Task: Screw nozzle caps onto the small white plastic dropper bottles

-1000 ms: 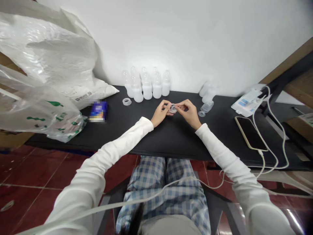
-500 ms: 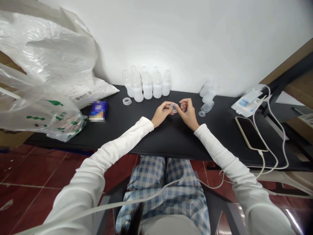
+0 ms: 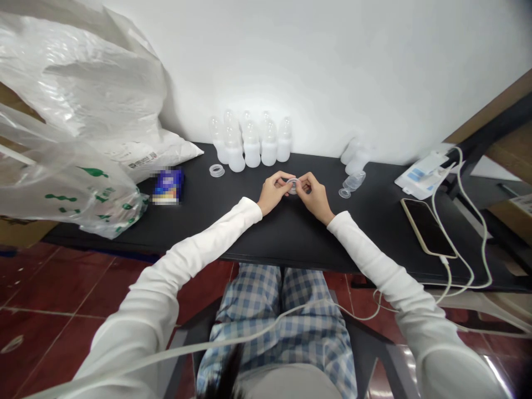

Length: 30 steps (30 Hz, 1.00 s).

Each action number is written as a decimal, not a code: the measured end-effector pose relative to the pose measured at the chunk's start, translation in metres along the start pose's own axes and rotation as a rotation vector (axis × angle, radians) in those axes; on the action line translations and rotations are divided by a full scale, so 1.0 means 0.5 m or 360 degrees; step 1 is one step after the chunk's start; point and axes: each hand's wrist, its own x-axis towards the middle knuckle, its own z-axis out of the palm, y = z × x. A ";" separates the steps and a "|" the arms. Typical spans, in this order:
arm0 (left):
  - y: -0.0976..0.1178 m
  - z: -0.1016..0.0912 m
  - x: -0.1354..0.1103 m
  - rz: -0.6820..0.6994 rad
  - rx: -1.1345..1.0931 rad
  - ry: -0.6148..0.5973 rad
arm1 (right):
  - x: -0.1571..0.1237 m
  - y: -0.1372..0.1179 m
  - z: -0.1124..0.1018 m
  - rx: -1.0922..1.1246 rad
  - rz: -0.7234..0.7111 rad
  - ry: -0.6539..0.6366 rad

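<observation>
My left hand and my right hand meet above the middle of the black table. Between them they grip a small translucent bottle ring, fingers closed on both sides of its rim. Whether another part sits inside the ring is too small to tell. Beyond my hands stand several white baby bottles with clear domed tops. To their left lie loose bottle rings, seemingly stacked. At the right, clear domed caps and a small round clear piece rest near blurred whitish bottle parts.
Large plastic bags and a blurred blue pack occupy the left side. A phone with a white cable and a white-and-blue packet lie at the right. A white wall rises behind the table.
My right hand has shifted slightly left, and its raised fingers have come down around the ring's right side. The ring appears tilted differently. My left hand stays nearly in place.
</observation>
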 end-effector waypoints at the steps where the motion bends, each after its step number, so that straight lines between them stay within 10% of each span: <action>1: 0.000 0.000 0.000 -0.0004 0.0027 0.0019 | 0.000 0.000 0.002 0.0017 0.0007 -0.0002; 30: -0.008 0.005 -0.003 -0.0040 0.0112 0.0160 | 0.003 0.023 0.002 0.0151 0.0095 -0.0007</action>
